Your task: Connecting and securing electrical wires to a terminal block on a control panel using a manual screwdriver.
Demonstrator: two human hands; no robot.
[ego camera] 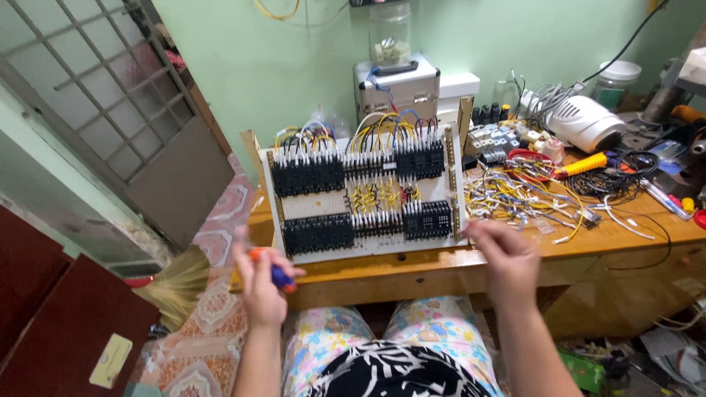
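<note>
Most terminals on the wired panel at the workbench's front edge carry wires; your left hand grips a screwdriver, your right hand is loosely curled and empty.

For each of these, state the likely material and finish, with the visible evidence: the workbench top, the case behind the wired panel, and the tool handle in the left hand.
Workbench top: looks like varnished wood, orange-brown with a slight sheen.
Case: probably aluminium, silvery and ribbed with bright edges.
Tool handle in the left hand: likely moulded plastic or rubber, glossy blue and orange, though motion blur leaves it uncertain.
</note>
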